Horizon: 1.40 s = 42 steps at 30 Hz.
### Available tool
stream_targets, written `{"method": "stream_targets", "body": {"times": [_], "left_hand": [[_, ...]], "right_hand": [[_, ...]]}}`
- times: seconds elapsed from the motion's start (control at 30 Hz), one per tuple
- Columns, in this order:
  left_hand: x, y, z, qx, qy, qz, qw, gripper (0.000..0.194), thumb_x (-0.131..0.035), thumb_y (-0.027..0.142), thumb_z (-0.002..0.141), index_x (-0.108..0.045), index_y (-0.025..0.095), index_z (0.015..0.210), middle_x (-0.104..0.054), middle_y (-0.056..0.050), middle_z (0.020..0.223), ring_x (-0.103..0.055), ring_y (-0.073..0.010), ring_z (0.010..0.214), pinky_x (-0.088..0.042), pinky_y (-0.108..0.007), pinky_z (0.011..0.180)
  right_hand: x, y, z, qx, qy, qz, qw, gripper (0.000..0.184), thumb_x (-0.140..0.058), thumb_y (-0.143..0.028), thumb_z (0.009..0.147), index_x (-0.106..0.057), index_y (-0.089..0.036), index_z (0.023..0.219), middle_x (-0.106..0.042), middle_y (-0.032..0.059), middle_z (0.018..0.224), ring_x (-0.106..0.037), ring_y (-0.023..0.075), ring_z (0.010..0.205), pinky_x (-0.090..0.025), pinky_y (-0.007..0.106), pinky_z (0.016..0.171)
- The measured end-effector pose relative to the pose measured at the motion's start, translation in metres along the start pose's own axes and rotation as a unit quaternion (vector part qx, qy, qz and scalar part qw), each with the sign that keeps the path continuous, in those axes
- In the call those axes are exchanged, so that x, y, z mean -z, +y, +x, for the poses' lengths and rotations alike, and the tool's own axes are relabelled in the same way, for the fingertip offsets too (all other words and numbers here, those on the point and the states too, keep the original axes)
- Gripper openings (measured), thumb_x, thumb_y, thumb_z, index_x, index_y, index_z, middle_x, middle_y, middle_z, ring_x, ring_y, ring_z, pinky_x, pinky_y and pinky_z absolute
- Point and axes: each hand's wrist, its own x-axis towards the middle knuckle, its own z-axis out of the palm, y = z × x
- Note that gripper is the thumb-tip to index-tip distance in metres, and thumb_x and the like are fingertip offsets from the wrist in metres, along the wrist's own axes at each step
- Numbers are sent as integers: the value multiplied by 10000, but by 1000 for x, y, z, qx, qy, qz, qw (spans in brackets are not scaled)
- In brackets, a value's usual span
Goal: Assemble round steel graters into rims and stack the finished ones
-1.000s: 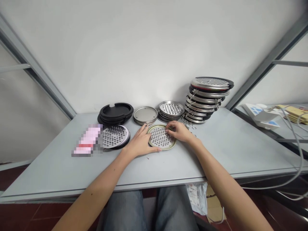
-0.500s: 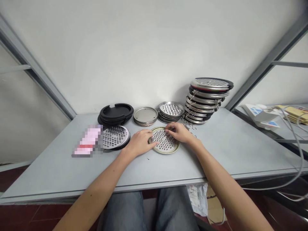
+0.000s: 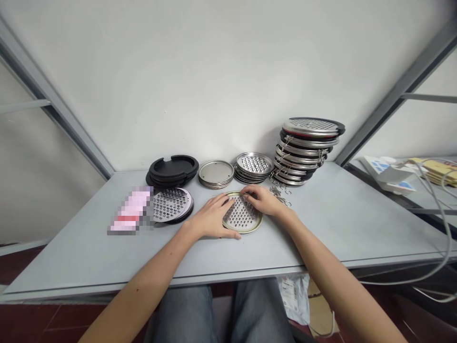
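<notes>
A round grater plate (image 3: pixel 243 215) lies flat on the table in a shallow gold-edged metal rim (image 3: pixel 254 231). My left hand (image 3: pixel 214 216) spans the left side of the rim, fingers on the far edge and thumb along the near edge. At the far right edge, my right hand (image 3: pixel 262 199) presses bent fingers onto the plate; its fingertips are partly hidden. Left of my hands is a pile of grater plates (image 3: pixel 171 202). Behind them stand stacks of black ring-shaped holders (image 3: pixel 173 166), plain metal discs (image 3: pixel 216 171) and rimmed graters (image 3: pixel 254 163).
A tall, leaning stack of graters with black holders (image 3: pixel 309 152) stands at the back right. Small metal rings and clips (image 3: pixel 280 191) lie before it. A blurred pink item (image 3: pixel 130 209) rests at the left. White cables (image 3: pixel 441 214) hang over the right side.
My left thumb has moved from the plate's face to the near edge of the rim. The grater and rim have shifted slightly left and nearer, and my right hand has moved slightly left.
</notes>
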Motion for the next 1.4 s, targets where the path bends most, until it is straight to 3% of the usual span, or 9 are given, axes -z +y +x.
{"method": "stream_targets", "body": {"times": [0.37,0.83,1.13,1.4], "left_hand": [[1,-3,0,25,-10,-13,1000,1055,-619,763,618,-334,173,1445,-275,-144,1529,-176,-333,1431,-219,-456,1157],[4,-6,1,27,-29,-11,999,1077,-599,763,638,-264,171,1473,-231,-133,1549,-137,-308,1445,-203,-450,1158],[7,-3,-1,0,-29,-6,1000,1075,-613,747,645,-260,166,1478,-255,-135,1540,-179,-327,1432,-213,-460,1156],[8,-1,-1,-4,-37,-7,999,1045,-627,746,632,-327,172,1452,-267,-141,1535,-189,-329,1430,-195,-464,1160]], "right_hand": [[0,-2,0,-7,5,-14,1000,222,-512,-144,834,-687,-170,967,-698,85,1008,-634,210,927,-487,334,857],[-3,2,0,-6,12,-31,999,252,-498,-134,828,-733,-164,916,-688,101,1087,-643,226,982,-486,361,920],[-11,-2,-1,19,33,-20,999,294,-548,-294,862,-687,-142,1072,-614,150,1188,-590,258,1086,-445,421,983],[-15,-1,-2,42,21,-19,999,305,-524,-294,877,-687,-166,1101,-618,139,1198,-577,268,1115,-437,440,992]]}}
